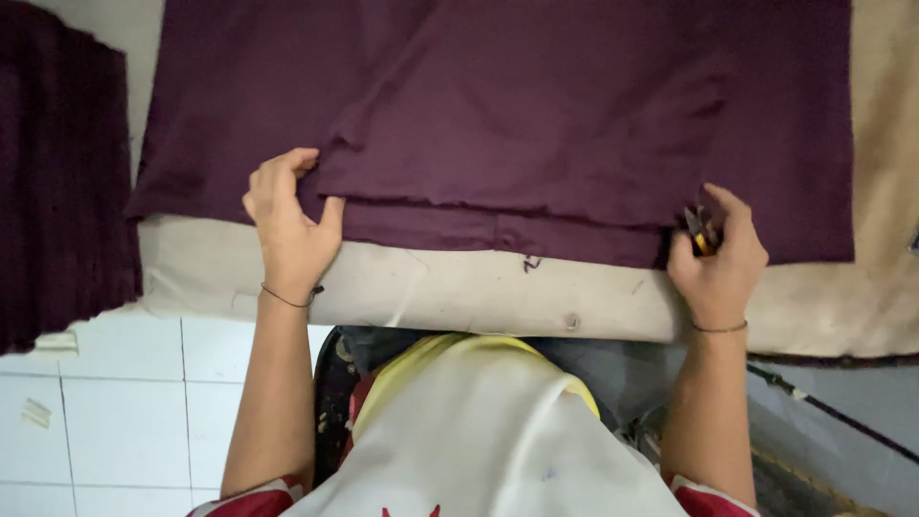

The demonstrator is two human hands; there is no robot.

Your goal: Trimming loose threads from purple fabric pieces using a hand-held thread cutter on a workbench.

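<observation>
Maroon fabric point(536, 105), folded into at least two layers, lies spread over a padded, cream-covered surface point(459, 287) in the head view, its cut edges running along the near side. The left hand point(287, 225) rests open on the cloth's near left corner, fingers point(287, 163) spread and pressing the layers flat, thumb tucked against the upper layer's edge. The right hand point(720, 258) is clenched around a small pair of yellow-handled snips point(702, 233) right at the fabric's near right edge, the blades touching or just beside the cloth. The risk I see lies there: the layers do not sit flush, so a snip could catch the lower layer or bite past a loose thread into the cloth. A ridge wrinkles the upper layer, and pulling from either hand could shift it further. More dark cloth point(57, 172) hangs at the far left, above a white tiled floor point(115, 402).
</observation>
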